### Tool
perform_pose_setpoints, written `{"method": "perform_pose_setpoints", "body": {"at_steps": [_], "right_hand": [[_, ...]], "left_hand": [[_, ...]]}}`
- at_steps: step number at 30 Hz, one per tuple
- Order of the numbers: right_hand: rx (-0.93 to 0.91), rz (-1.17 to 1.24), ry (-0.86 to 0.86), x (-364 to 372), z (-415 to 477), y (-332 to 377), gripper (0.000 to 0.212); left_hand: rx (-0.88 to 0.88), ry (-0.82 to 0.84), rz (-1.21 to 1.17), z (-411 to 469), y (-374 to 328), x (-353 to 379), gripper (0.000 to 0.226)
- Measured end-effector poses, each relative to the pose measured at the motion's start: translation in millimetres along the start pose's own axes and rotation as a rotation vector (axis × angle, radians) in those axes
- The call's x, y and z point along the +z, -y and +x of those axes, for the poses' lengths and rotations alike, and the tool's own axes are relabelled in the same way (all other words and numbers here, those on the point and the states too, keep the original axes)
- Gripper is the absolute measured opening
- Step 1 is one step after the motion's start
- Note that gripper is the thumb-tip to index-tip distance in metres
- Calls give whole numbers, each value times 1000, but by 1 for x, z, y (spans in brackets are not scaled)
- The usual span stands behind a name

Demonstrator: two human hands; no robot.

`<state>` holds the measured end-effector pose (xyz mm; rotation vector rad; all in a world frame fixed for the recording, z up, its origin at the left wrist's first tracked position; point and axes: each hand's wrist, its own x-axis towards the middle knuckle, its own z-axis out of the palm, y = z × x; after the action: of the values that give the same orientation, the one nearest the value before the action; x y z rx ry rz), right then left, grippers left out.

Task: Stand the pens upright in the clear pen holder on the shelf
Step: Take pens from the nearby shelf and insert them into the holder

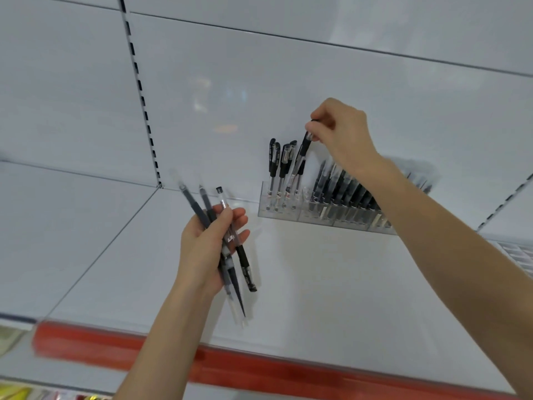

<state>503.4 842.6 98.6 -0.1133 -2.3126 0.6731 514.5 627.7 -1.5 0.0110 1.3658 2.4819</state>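
Note:
A clear pen holder stands at the back of the white shelf, against the rear panel. Several black pens stand upright in its left section; its right section is packed with dark pens. My right hand pinches the top of one black pen, tilted, with its lower end inside the holder's left section. My left hand is lower and to the left, above the shelf, gripping a bundle of several pens that fan out above and below the fist.
The shelf's front edge carries a red strip. A slotted upright runs up the back panel on the left and another at the far right. A white grille lies at the right edge. Blurred goods show at the bottom left.

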Motion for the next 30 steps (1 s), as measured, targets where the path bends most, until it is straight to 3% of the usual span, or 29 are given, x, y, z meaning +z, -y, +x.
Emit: {"method": "perform_pose_setpoints", "body": {"at_steps": [9, 18, 22, 27, 30], "right_hand": [[-8, -102, 149, 10, 9, 0, 12], [-45, -265, 208, 27, -11, -1, 22], [10, -62, 73, 7, -40, 17, 21], [181, 120, 440, -8, -107, 42, 16], [311, 236, 462, -4, -129, 39, 18]], "left_hand": [[-3, 41, -56, -1, -1, 3, 1], [57, 40, -80, -3, -7, 3, 24], [94, 57, -98, -5, -9, 7, 34], [128, 5, -166, -2, -7, 18, 31], [130, -16, -193, -1, -5, 28, 30]]}}
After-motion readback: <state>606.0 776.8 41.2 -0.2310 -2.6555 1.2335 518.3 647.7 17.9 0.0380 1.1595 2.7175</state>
